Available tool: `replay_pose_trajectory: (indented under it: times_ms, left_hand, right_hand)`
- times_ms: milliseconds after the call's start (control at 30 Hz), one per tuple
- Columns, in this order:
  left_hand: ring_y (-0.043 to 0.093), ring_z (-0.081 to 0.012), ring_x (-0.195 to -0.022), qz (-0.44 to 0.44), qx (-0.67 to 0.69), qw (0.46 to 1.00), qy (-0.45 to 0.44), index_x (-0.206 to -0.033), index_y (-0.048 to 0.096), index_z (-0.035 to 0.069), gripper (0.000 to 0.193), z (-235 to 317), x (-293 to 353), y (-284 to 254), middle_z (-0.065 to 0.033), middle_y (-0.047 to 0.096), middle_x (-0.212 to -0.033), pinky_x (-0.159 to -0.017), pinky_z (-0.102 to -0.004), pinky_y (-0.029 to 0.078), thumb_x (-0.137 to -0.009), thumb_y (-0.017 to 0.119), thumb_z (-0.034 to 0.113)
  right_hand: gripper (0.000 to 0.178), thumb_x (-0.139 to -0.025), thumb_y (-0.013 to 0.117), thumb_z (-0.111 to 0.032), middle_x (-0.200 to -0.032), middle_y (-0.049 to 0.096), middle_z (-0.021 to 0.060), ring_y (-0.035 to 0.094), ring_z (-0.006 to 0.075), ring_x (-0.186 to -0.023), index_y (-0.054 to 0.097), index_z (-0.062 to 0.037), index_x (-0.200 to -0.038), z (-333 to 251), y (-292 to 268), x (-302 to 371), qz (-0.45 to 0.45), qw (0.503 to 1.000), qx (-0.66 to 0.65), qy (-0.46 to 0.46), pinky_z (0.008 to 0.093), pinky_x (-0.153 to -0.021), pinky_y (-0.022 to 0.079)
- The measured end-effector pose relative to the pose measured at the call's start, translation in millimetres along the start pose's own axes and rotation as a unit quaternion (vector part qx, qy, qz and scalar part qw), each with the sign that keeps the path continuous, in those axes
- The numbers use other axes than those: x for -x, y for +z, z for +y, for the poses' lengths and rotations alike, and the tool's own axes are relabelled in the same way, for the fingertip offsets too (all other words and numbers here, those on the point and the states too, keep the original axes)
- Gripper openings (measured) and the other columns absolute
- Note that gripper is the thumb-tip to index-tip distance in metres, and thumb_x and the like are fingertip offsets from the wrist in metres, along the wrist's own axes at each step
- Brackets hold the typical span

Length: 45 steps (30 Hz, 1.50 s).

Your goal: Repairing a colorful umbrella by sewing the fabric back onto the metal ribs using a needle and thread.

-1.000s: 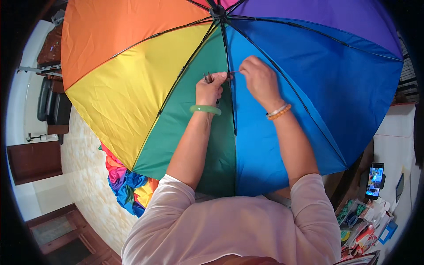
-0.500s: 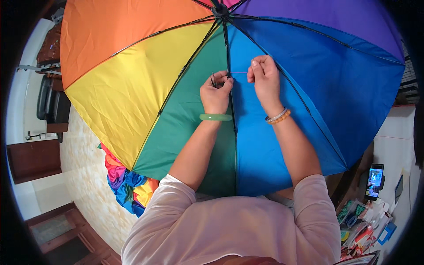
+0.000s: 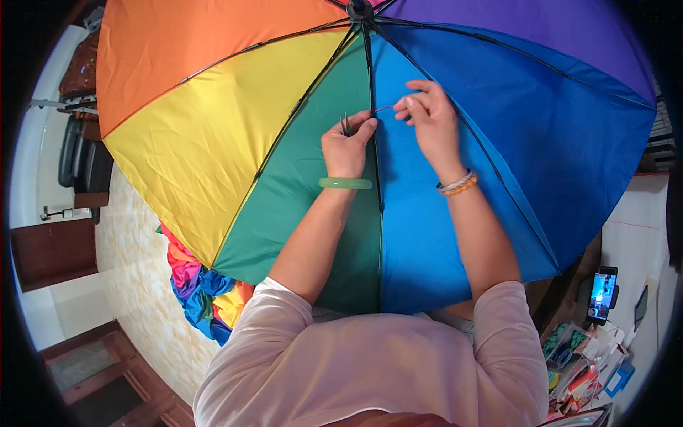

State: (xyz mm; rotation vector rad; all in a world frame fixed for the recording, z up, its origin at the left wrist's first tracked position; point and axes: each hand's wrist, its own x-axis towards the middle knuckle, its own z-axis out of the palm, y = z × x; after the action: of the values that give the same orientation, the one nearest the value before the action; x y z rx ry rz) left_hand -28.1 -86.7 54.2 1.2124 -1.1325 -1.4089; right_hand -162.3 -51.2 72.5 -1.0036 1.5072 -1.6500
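Observation:
A rainbow-coloured umbrella (image 3: 427, 213) lies spread before me, its black ribs and hub (image 3: 360, 10) facing up. My left hand (image 3: 346, 146) is closed on the black rib (image 3: 378, 160) between the green and light-blue panels, thumb and forefinger pinching it. Two thin pointed dark tips, perhaps of small snips (image 3: 346, 126), stick up from this same hand; the rest is hidden in the palm. A short purple thread (image 3: 385, 108) runs, slightly curved, from the pinched rib to the fingertips of my right hand (image 3: 431, 124). Its thumb and forefinger close on the thread, other fingers loosely bent.
A heap of multicoloured fabric (image 3: 206, 292) lies on the pale floor at the left. To the right, a lit phone (image 3: 602, 295) stands in a holder on a white surface, near a cluttered box of small items (image 3: 576, 363). A black-cushioned seat (image 3: 89, 160) stands far left.
My right hand has shifted slightly right and its fingers have loosened. The thread, straight before, now curves. The left thumb has moved up along the rib, and the umbrella's hub has shifted slightly right.

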Motion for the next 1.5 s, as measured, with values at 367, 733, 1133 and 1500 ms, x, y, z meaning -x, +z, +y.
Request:
replay_pose_trajectory:
  times_ms: [367, 733, 1133, 1500]
  left_hand:
    - [0.057, -0.0085, -0.068, -0.008, -0.011, 1.000, 0.028, -0.093, 0.068, -0.003, 0.018, -4.6, -0.7, 0.2, -0.0063, 0.067, -0.079, -0.063, -0.0181, 0.046, -0.075, 0.072, 0.002]
    - [0.058, -0.0094, -0.068, -0.005, -0.014, 1.000, 0.017, -0.091, 0.068, -0.003, 0.017, -2.5, -2.8, -0.9, -0.0065, 0.067, -0.079, -0.064, -0.0187, 0.047, -0.075, 0.071, 0.001]
    - [0.060, -0.0111, -0.071, -0.013, 0.033, 0.999, -0.009, -0.091, 0.067, -0.003, 0.019, -1.3, -3.8, -1.9, -0.0076, 0.067, -0.082, -0.068, -0.0197, 0.048, -0.074, 0.071, -0.001]
    - [0.061, -0.0124, -0.075, -0.020, 0.053, 0.998, -0.026, -0.092, 0.066, -0.004, 0.019, -3.4, -5.2, -3.6, -0.0080, 0.067, -0.083, -0.069, -0.0199, 0.049, -0.074, 0.070, -0.001]
  right_hand:
    - [0.011, -0.084, 0.053, -0.001, -0.081, 0.063, 0.0059, 0.058, 0.0120, -0.065, 0.062, -0.0011, -0.091, 1.3, -7.6, -1.2, -0.066, 0.994, -0.071, 0.044, 0.0242, -0.059, 0.046]
    - [0.017, -0.074, 0.061, 0.001, -0.077, 0.058, 0.0071, 0.051, 0.0203, -0.055, 0.068, -0.0038, -0.088, 17.9, 17.1, 14.9, 0.010, 0.956, 0.267, -0.125, 0.0319, -0.055, 0.044]
    - [0.020, -0.070, 0.061, 0.001, -0.078, 0.058, 0.0074, 0.051, 0.0234, -0.055, 0.068, -0.0046, -0.087, 18.8, 18.9, 20.9, 0.001, 0.940, 0.305, -0.154, 0.0345, -0.055, 0.045]
    - [0.019, -0.070, 0.059, 0.006, -0.070, 0.050, 0.0035, 0.039, 0.0139, -0.048, 0.068, -0.0019, -0.085, 19.5, 16.9, 18.1, 0.004, 0.937, 0.293, -0.192, 0.0274, -0.046, 0.035]
